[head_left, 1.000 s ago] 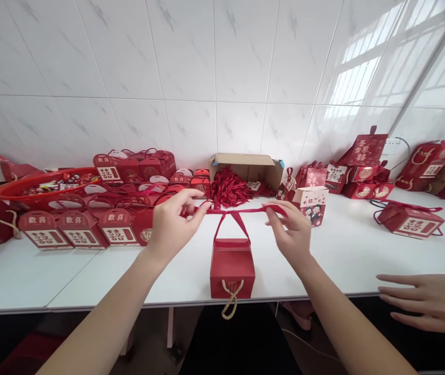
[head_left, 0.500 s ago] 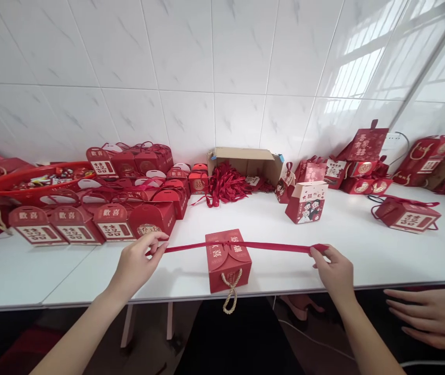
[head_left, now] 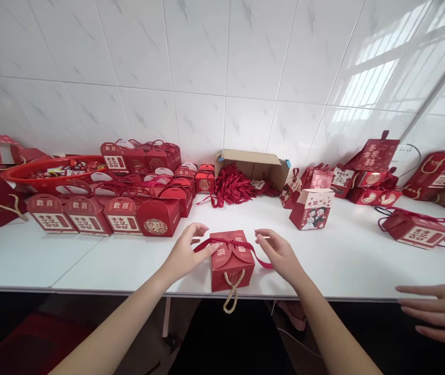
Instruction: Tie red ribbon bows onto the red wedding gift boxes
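Observation:
A small red gift box (head_left: 232,273) stands upright near the table's front edge, its flaps folded over the top and a gold rope loop (head_left: 230,299) hanging from its front side. Across its top lies a dark red ribbon (head_left: 259,255), crossed at the middle, its right tail drooping onto the table. My left hand (head_left: 187,252) is beside the box, fingers apart, with the thumb at the ribbon's left tail. On the other side my right hand (head_left: 280,255) has its fingers loosely spread, close to the right tail but not gripping it.
Rows of red boxes (head_left: 123,216) stand to the left, before a red basin (head_left: 23,172) of sweets. Behind, a cardboard box (head_left: 251,156) spills ribbons (head_left: 232,185). More red boxes (head_left: 421,226) are at right, with another person's hand (head_left: 441,312) below the edge.
Both hands have moved inward to the box. The ribbon, stretched taut between them before, is now slack, and my right hand has let go of its tail. The view has shifted left.

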Demonstrator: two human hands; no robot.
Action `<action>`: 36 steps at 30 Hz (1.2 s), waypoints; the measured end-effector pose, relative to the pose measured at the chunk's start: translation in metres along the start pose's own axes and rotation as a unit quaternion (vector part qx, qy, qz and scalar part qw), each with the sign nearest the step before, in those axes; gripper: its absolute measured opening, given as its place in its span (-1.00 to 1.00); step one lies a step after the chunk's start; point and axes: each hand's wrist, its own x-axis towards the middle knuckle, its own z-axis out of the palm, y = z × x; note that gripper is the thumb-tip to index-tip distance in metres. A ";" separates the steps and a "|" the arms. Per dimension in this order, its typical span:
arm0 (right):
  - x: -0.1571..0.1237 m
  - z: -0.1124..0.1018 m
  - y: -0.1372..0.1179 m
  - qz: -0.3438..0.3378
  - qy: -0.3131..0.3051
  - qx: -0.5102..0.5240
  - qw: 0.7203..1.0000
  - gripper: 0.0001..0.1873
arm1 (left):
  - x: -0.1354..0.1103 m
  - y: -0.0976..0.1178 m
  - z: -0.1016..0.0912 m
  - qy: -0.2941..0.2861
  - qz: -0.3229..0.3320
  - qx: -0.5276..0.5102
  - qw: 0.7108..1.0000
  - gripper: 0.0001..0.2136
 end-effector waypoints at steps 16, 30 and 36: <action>-0.003 0.030 -0.008 0.186 -0.124 0.190 0.956 -0.49 | 0.014 0.005 -0.001 -0.186 -0.119 -0.048 0.974 -0.64; 0.004 0.007 -0.018 0.140 -0.233 0.151 0.950 -0.53 | 0.008 0.040 0.007 -0.121 -0.014 0.057 0.991 -0.71; 0.001 0.020 -0.020 0.143 -0.210 0.211 0.944 -0.48 | 0.008 0.043 0.009 -0.129 0.024 0.033 0.991 -0.73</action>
